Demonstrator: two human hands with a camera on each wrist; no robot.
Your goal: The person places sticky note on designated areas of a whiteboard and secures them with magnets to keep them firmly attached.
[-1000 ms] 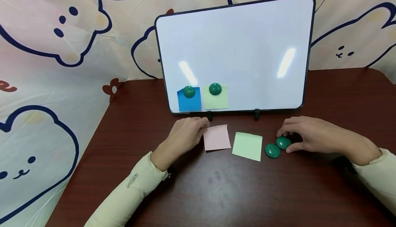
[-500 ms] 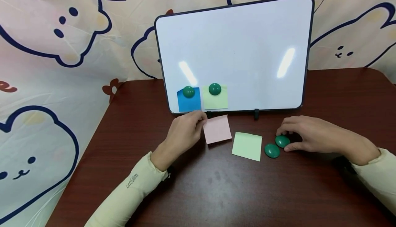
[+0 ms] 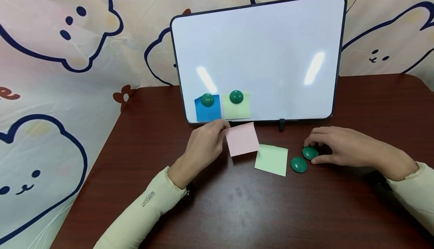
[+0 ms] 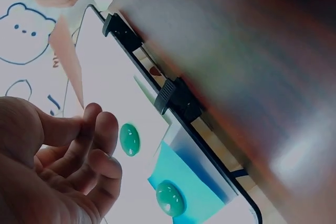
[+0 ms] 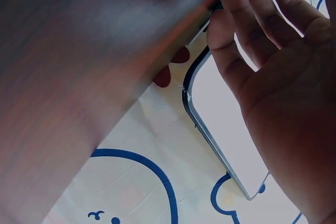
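Note:
A pink sticky note [image 3: 242, 139] is pinched at its upper left corner by my left hand [image 3: 202, 139], just below the whiteboard [image 3: 271, 60]. In the left wrist view, thumb and fingertips meet on the edge of the pink note [image 4: 67, 59]. It is raised off the table and overlaps a corner of the light green sticky note [image 3: 271, 160], which lies flat. My right hand [image 3: 342, 147] holds a round green magnet [image 3: 310, 153] between thumb and fingers at the table. A second green magnet [image 3: 298, 164] lies close beside it.
The whiteboard stands on black feet [image 3: 281, 124] at the back of the brown table [image 3: 244, 211]. On its lower left, green magnets hold a blue note [image 3: 208, 114] and a pale green note [image 3: 236, 110]. A patterned cloth [image 3: 84, 98] hangs behind.
My left hand has lifted the pink note off the table, up and slightly right toward the whiteboard. The right hand's magnet has shifted slightly away from the other one.

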